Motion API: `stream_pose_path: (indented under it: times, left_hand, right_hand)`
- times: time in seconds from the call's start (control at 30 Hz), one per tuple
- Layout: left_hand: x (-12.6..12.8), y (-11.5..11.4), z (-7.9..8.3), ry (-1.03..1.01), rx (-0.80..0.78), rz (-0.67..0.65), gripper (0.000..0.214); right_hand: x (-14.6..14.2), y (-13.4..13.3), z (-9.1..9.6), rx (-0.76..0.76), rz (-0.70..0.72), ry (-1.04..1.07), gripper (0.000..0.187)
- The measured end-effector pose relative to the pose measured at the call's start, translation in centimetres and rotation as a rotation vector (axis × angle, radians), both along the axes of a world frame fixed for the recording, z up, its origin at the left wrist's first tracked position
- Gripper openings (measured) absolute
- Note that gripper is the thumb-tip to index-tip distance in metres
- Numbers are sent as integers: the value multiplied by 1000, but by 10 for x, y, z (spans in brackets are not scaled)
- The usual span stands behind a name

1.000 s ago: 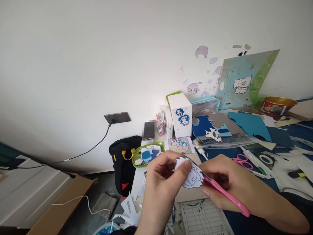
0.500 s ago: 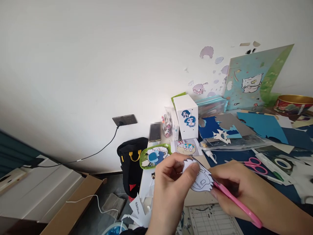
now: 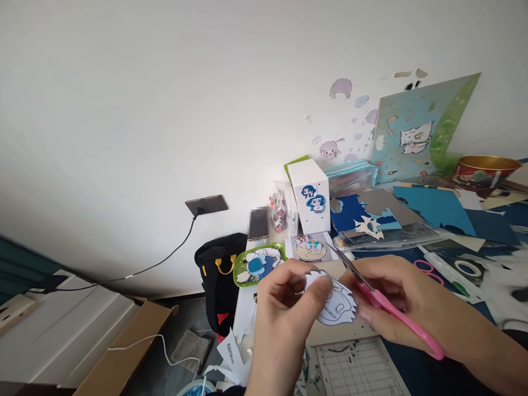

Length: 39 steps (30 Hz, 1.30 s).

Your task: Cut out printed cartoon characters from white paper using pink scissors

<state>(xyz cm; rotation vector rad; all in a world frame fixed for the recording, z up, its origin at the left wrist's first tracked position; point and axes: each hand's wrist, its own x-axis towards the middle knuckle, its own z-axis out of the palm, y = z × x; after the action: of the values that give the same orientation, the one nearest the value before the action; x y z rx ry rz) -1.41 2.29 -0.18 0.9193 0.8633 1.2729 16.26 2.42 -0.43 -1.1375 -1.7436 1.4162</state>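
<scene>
Between thumb and fingers, my left hand (image 3: 289, 313) pinches a white paper cutout (image 3: 336, 308) with a cartoon face drawn in dark lines and a jagged edge. My right hand (image 3: 396, 300) holds pink-handled scissors (image 3: 381, 300), their blades pointing up and left. The blades stand just above and to the right of the cutout, apart from its edge as far as I can see. Part of the cutout is covered by my left thumb. A gridded sheet (image 3: 358, 366) with dark paper scraps lies on the table below.
Left of my hands sits a green tray (image 3: 236, 272) of paper cutouts, near a printed picture (image 3: 311, 247) and a white box (image 3: 313, 203). Blue card sheets (image 3: 433, 206), pink scissors (image 3: 424, 268) and a tape roll (image 3: 468, 268) lie to the right. A black bag (image 3: 214, 275) stands beside the table.
The scissors have lifted away from the cutout's upper edge, and their blades now point higher. The left hand keeps its pinch on the cutout. The whole view has shifted slightly.
</scene>
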Motion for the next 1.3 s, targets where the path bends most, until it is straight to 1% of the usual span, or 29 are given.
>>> stream_pose_path:
  times: [0.13,0.23,0.37,0.47,0.53,0.67,0.77,0.87,1.0,1.3]
  left_hand:
    - [2,1,0,68,11,42,18]
    - [5,-1,2,103,11,55,19]
    - [7,-1,2,116,-28,-11,16]
    - [6,1,2,34,-73,-114,12]
    - [5,2,3,6,-77,-158,10]
    - [5,-1,6,26,-29,-155,7]
    - [5,-3,8,41,-23,-145,6]
    - [5,-4,8,46,-31,-140,5]
    - [5,-3,9,50,-13,-153,5]
    - [3,-5,8,36,-11,-195,6]
  right_hand:
    - [1,0,7,-74,10,200,15]
    - [-1,1,9,-73,-1,225,16]
    - [-1,1,9,-34,-72,231,26]
    - [0,1,9,-61,-51,296,32]
    - [2,1,9,-57,-22,320,32]
    - [3,0,7,-66,7,357,30]
    - [3,0,6,-46,21,387,26]
    - [3,-1,5,-22,22,373,23]
    - [4,-2,6,1,5,283,21]
    - [1,-5,12,71,-52,207,24]
